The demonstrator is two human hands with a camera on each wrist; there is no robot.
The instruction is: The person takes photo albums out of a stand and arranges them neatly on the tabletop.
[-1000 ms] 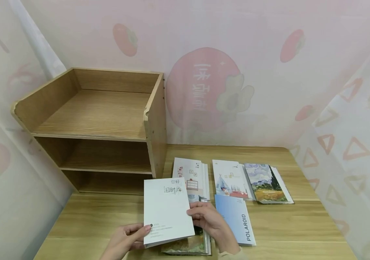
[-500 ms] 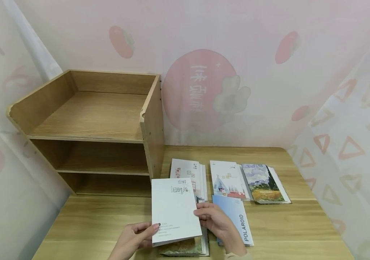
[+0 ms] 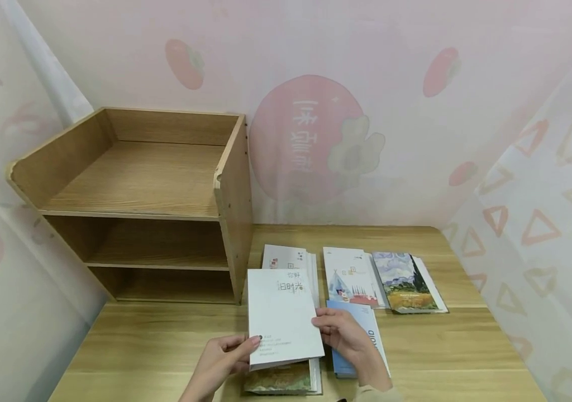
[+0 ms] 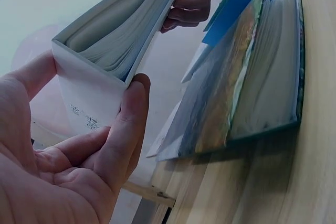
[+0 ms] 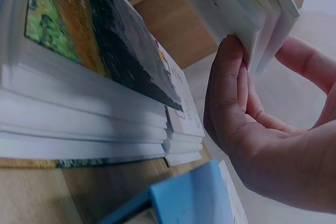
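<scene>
Both hands hold a white photo album (image 3: 283, 321) with Chinese lettering on its cover, tilted above the table. My left hand (image 3: 228, 357) pinches its lower left side, thumb on the cover. Fingers and thumb of my right hand (image 3: 348, 338) pinch the right edge. Loose inner pages (image 4: 123, 51) show between its covers in the left wrist view. Below it lies a landscape-painting album (image 3: 281, 379), partly hidden by the white one. A blue album (image 3: 353, 340) marked POLAROID lies under the right forearm and hand.
Behind the held album lies a white illustrated album (image 3: 283, 254). A tent-picture album (image 3: 348, 279) and another landscape-painting album (image 3: 406, 282) lie to the right. A wooden shelf unit (image 3: 236, 212) with several levels stands at the left on the wooden table (image 3: 140, 346).
The white album and both hands have shifted right and slightly away in the head view, which itself has moved a little. Both hands keep their hold.
</scene>
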